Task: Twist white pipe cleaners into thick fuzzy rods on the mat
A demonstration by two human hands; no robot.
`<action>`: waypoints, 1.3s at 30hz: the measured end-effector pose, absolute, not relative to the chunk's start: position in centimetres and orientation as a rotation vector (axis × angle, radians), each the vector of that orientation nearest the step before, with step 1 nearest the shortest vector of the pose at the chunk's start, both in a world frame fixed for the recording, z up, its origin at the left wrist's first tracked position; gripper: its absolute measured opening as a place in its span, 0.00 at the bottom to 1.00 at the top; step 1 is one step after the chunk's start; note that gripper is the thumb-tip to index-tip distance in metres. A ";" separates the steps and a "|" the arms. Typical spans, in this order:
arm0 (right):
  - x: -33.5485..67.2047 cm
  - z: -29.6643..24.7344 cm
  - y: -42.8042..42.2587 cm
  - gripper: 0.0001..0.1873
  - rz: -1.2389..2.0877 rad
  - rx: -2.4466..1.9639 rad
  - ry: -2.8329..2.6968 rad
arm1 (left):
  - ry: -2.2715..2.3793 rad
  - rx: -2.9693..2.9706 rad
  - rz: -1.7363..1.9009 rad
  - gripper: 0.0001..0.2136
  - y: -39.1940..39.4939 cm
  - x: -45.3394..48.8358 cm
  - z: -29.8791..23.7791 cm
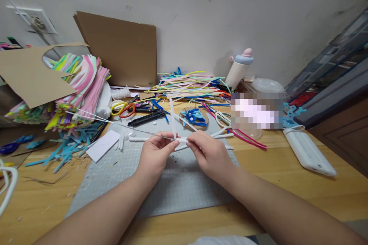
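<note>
Between my two hands, above the grey cutting mat (166, 195), is a piece of white pipe cleaner (181, 140). My left hand (156, 153) pinches its left end, and one white strand (172, 116) stands up beside those fingers. Thin wires (123, 123) run from my left fingertips toward the upper left. My right hand (208, 153) has thumb and fingers closed on the right end. More white pipe cleaner lengths (224, 136) stick out behind both hands. Just beyond lies a round disc with a blue flower (192, 116) on it.
Scissors with yellow and red handles (123, 109), a black pen (147, 118) and a white card (102, 145) lie left. Bundled pipe cleaners (83, 84) and cardboard (117, 49) stand behind. Loose pipe cleaners (189, 86), a bottle (238, 69) and a white power bank (309, 151) sit farther right.
</note>
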State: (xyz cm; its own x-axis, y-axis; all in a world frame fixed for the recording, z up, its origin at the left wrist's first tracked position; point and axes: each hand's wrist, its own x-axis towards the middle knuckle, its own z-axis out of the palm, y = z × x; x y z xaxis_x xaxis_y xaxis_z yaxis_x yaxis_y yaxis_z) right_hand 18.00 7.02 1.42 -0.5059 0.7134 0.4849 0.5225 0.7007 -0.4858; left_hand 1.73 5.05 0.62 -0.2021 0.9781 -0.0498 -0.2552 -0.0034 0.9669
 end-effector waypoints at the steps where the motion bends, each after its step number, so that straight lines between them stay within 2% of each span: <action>1: 18.0 1.5 7.0 0.07 0.373 -0.934 -2.231 | 1.166 0.893 1.454 0.12 5.1 1.7 0.6; 12: 18.1 1.6 7.0 0.08 0.515 -1.011 -2.266 | 1.164 0.916 1.396 0.10 4.9 1.9 0.6; 14: 18.0 1.6 6.8 0.05 0.492 -1.026 -2.252 | 1.152 0.925 1.406 0.09 4.9 1.9 0.7; 17: 17.9 1.4 6.6 0.09 0.399 -0.983 -2.245 | 1.132 0.916 1.416 0.10 4.8 1.8 0.8; 20: 18.0 1.0 6.7 0.05 0.337 -0.875 -2.264 | 1.141 0.908 1.395 0.11 4.8 1.9 0.9; 30: 18.1 0.5 7.2 0.05 0.354 -0.847 -2.140 | 1.186 0.961 1.373 0.09 5.1 1.7 0.9; 39: 18.3 0.6 6.9 0.09 0.197 -0.876 -2.221 | 1.179 0.966 1.277 0.10 5.1 1.8 0.9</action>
State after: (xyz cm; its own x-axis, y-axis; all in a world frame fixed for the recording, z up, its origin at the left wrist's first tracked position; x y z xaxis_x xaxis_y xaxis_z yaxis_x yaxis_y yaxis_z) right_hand 18.26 6.87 0.63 -0.5025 0.6437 0.5772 0.5319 0.7565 -0.3806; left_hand 1.77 5.05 0.86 -0.0744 0.9919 -0.1032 -0.1819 0.0882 0.9793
